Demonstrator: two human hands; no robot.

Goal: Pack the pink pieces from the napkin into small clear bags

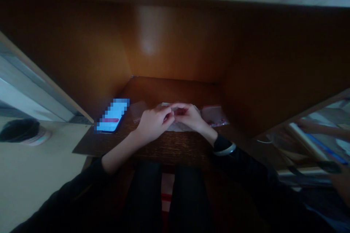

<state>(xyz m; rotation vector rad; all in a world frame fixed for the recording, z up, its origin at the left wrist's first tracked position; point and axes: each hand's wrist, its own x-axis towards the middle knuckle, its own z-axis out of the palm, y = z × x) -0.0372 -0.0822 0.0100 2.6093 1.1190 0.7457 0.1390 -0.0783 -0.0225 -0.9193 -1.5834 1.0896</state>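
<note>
Two hands, left (154, 123), right (188, 115), meeting over crinkled pale plastic (179, 126).

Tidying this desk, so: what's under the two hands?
A pale crinkled wrapper lies under the left hand and right hand, on the wooden desk. Whatever the hands cover of it cannot be seen.

A phone (112, 115) lies on the left of the bench (164, 149), a plastic bag (138, 111) just beside it. A packet (214, 115) lies at the right, with a wrapper (177, 126) between them, under the left hand (153, 124) and right hand (190, 116).
</note>
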